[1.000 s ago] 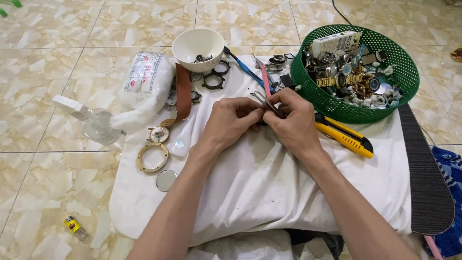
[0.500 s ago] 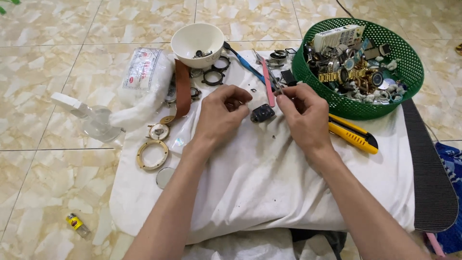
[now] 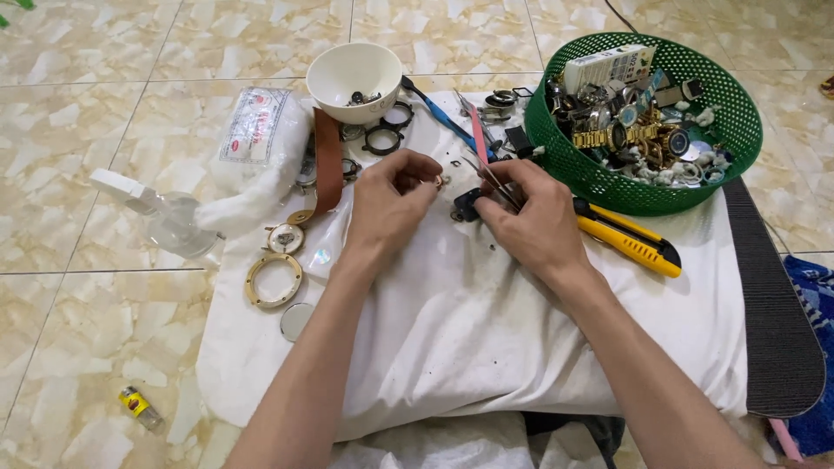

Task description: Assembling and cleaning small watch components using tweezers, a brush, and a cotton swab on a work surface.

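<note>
1. Tweezers (image 3: 486,176) sit pinched in my right hand (image 3: 534,217), tips beside a small dark watch part (image 3: 466,205) on the white cloth (image 3: 486,330).
2. Left hand (image 3: 388,201) pinches a tiny metal piece (image 3: 439,181) in its fingertips.
3. Green basket (image 3: 591,174) of watches stands just right, yellow utility knife (image 3: 627,241) beside my wrist.

You're pinching a tiny metal part (image 3: 439,181) w/ your left hand (image 3: 388,201); right hand (image 3: 530,217) is gripping tweezers (image 3: 483,174) beside a small black watch piece (image 3: 466,205) on the white cloth (image 3: 469,321).
</note>
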